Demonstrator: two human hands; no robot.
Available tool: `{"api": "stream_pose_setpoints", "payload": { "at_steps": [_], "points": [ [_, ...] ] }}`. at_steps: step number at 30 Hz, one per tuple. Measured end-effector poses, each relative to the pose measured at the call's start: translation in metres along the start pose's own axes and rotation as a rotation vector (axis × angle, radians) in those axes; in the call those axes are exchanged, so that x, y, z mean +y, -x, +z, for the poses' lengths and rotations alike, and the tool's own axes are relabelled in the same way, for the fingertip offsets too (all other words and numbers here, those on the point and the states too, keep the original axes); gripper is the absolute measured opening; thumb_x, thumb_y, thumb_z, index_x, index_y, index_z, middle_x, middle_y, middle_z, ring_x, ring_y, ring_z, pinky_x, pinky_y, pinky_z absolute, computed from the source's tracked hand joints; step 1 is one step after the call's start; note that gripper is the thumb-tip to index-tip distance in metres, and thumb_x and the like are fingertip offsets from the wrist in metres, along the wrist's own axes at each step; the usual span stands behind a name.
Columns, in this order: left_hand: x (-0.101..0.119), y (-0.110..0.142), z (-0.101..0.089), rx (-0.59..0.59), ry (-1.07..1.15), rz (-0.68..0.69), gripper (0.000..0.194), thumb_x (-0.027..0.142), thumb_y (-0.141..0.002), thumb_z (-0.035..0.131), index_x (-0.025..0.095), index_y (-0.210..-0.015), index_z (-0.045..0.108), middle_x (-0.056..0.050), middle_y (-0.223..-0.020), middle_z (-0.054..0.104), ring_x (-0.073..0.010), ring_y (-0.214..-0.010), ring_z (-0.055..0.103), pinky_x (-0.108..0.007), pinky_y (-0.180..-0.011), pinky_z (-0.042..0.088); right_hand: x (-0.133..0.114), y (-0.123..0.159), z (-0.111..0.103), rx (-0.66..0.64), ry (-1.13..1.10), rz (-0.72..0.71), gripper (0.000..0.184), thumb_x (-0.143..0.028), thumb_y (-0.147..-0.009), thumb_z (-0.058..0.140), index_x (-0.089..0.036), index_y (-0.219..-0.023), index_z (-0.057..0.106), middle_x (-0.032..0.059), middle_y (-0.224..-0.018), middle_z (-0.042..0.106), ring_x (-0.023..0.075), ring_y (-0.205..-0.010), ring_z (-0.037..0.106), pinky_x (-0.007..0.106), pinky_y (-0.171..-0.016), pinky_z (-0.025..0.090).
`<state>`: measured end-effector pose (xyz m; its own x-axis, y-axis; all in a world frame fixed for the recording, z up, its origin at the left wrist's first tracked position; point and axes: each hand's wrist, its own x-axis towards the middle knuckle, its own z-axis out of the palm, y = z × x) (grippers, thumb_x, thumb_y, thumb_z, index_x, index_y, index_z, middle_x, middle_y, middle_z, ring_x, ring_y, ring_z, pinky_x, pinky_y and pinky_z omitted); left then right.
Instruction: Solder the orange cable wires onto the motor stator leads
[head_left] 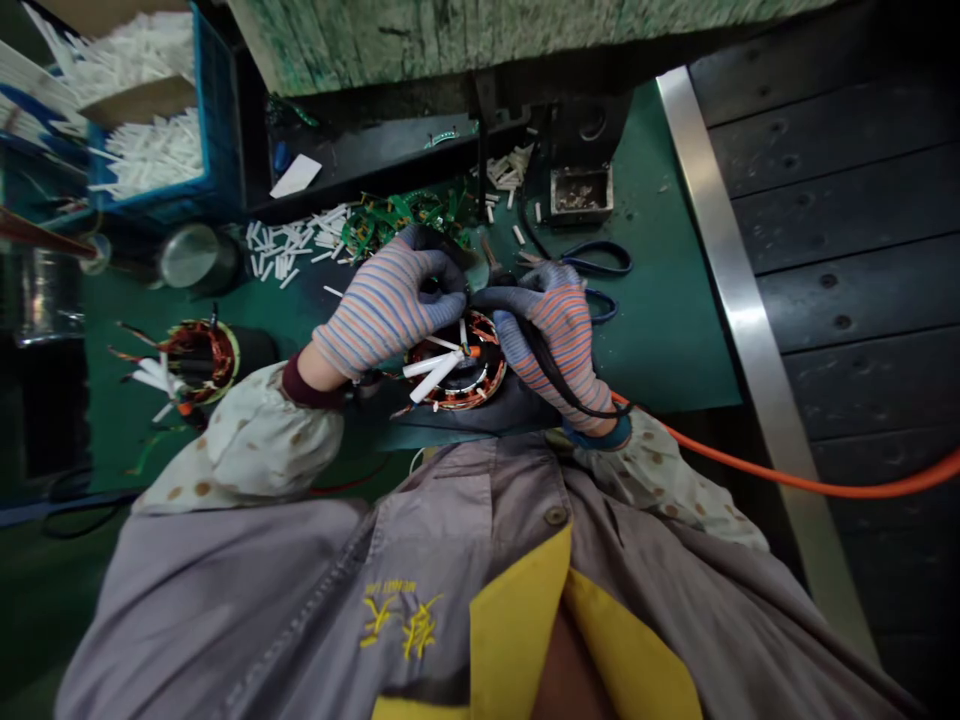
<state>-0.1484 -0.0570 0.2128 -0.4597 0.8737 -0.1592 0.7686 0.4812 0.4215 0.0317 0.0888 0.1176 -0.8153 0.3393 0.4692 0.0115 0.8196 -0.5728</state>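
A motor stator (459,372) with copper windings and white sleeved leads lies on the green mat right in front of me. My left hand (390,305), in a striped glove, pinches something small over the stator's far edge; I cannot make out what. My right hand (555,330), gloved the same, grips a black soldering iron (499,298) whose tip points at the leads. Its black cable runs down past my wrist to an orange cord (787,478).
A second stator (199,358) sits at the left. White sleeve pieces (289,245) and green parts (390,215) litter the mat behind. Blue scissors (600,262) lie to the right, a blue crate (150,140) of white tubes at back left, a metal strip (720,260) at the mat's right.
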Motion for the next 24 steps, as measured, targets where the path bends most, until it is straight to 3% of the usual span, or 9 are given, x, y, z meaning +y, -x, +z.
{"api": "stream_pose_setpoints", "payload": {
  "at_steps": [5, 9, 14, 18, 21, 24],
  "points": [
    [0.006, 0.001, 0.008, 0.061, -0.078, -0.067, 0.02, 0.034, -0.094, 0.078, 0.02, -0.108, 0.084, -0.012, -0.119, 0.075, -0.0344, -0.115, 0.075, -0.046, -0.108, 0.064, -0.005, -0.005, -0.001, -0.072, 0.065, 0.0, 0.042, -0.026, -0.114, 0.061, -0.024, -0.146, 0.088, 0.0117, -0.116, 0.07, 0.0315, -0.112, 0.065, 0.049, -0.101, 0.059],
    [0.007, 0.004, 0.013, 0.102, -0.11, -0.079, 0.019, 0.035, -0.099, 0.074, 0.021, -0.109, 0.083, -0.012, -0.121, 0.076, -0.0339, -0.115, 0.076, -0.045, -0.106, 0.064, -0.004, -0.007, -0.001, -0.102, 0.061, 0.059, 0.041, -0.026, -0.111, 0.065, -0.023, -0.145, 0.088, 0.0105, -0.113, 0.071, 0.0313, -0.111, 0.067, 0.048, -0.104, 0.059],
    [0.009, 0.009, 0.016, 0.142, -0.109, -0.079, 0.022, 0.038, -0.104, 0.068, 0.022, -0.109, 0.082, -0.013, -0.123, 0.078, -0.0349, -0.118, 0.076, -0.046, -0.107, 0.065, -0.005, -0.008, 0.001, -0.189, 0.047, 0.114, 0.04, -0.03, -0.11, 0.069, -0.029, -0.146, 0.087, 0.011, -0.119, 0.07, 0.0343, -0.115, 0.068, 0.05, -0.108, 0.058],
    [0.007, 0.008, 0.015, 0.125, -0.102, -0.079, 0.023, 0.038, -0.105, 0.067, 0.021, -0.11, 0.082, -0.014, -0.123, 0.078, -0.0361, -0.118, 0.076, -0.047, -0.106, 0.065, -0.002, 0.011, 0.009, 0.005, 0.083, 0.108, 0.037, -0.036, -0.111, 0.061, -0.025, -0.132, 0.09, 0.0115, -0.109, 0.068, 0.0332, -0.106, 0.067, 0.051, -0.101, 0.059],
    [0.006, 0.007, 0.015, 0.118, -0.094, -0.065, 0.023, 0.037, -0.104, 0.068, 0.022, -0.112, 0.082, -0.014, -0.122, 0.079, -0.0364, -0.12, 0.075, -0.047, -0.105, 0.065, 0.003, 0.039, 0.009, 0.216, 0.045, -0.023, 0.035, -0.041, -0.111, 0.059, -0.03, -0.112, 0.093, 0.0079, -0.092, 0.066, 0.0295, -0.092, 0.065, 0.045, -0.088, 0.058],
    [0.007, 0.005, 0.014, 0.112, -0.108, -0.062, 0.022, 0.036, -0.103, 0.068, 0.022, -0.113, 0.082, -0.014, -0.121, 0.079, -0.0369, -0.12, 0.075, -0.048, -0.105, 0.065, 0.007, 0.059, 0.004, 0.242, -0.019, -0.166, 0.031, -0.037, -0.11, 0.064, -0.036, -0.102, 0.094, 0.0047, -0.082, 0.067, 0.0263, -0.082, 0.063, 0.04, -0.081, 0.057]
  ]
}}
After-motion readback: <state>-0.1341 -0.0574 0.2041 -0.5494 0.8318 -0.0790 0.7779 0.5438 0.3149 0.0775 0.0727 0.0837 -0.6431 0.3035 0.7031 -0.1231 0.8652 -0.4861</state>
